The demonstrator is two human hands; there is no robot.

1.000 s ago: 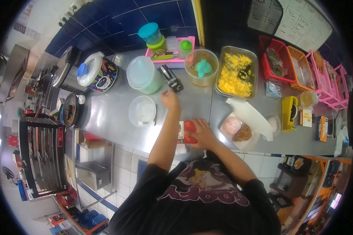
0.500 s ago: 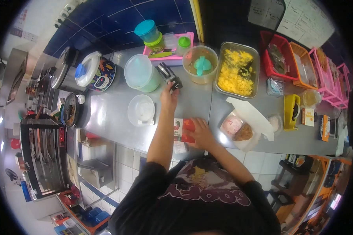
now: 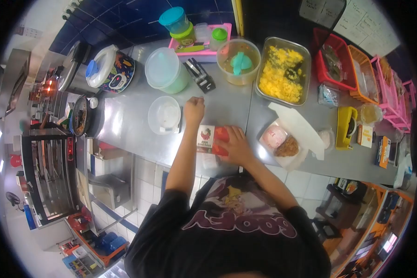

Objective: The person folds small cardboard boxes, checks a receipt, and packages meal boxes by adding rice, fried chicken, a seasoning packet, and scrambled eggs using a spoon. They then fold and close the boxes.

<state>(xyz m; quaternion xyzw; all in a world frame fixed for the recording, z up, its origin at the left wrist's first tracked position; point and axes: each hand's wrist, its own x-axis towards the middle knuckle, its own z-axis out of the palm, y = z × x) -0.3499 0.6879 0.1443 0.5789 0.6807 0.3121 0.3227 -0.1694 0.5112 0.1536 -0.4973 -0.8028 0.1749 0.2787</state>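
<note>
My left hand (image 3: 195,106) is closed above the metal counter, its fingers curled; whatever it holds is too small or hidden. Just beyond it lies a black and silver stapler-like device (image 3: 200,76), not touched. My right hand (image 3: 236,147) grips the right end of a red and white printed food box (image 3: 205,137) near the counter's front edge. To the left of my left hand sits a round clear tub (image 3: 164,115). Right of the box, an open white carton (image 3: 306,129) holds a wrapped round bundle (image 3: 273,138) and a piece of fried chicken (image 3: 287,147).
At the back stand a lidded pale green bucket (image 3: 167,69), a clear tub with a turquoise scoop (image 3: 238,63) and a steel tray of yellow food (image 3: 282,69). A rice cooker (image 3: 112,72) is at left. Red (image 3: 336,60) and orange baskets (image 3: 363,74) stand right.
My left hand has let go of the black device and drawn back toward me, near the box. My right hand stays on the box. The view has shifted slightly.
</note>
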